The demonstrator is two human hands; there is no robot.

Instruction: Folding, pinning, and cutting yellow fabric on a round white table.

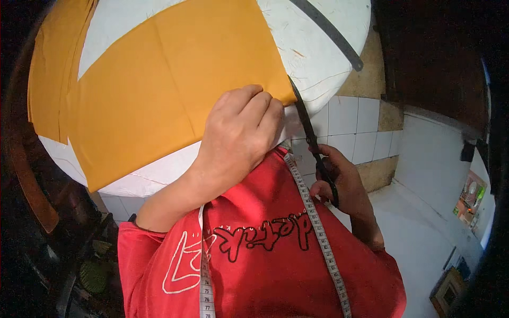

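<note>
Mustard-yellow cloth, which looks folded, is spread over the table's white cover. My left hand grips its near edge close to the right corner, fingers curled, thumb hidden. Held in my right hand is a pair of dark fabric scissors, its handles around my fingers. The blades point away from me and lie along the cloth's right edge at that corner. How far they are apart, I cannot tell.
More yellow cloth lies stacked at the left. A dark curved ruler rests at the far right of the table, among loose thread scraps. A tape measure hangs over my red shirt. Behind my right hand is a tiled wall.
</note>
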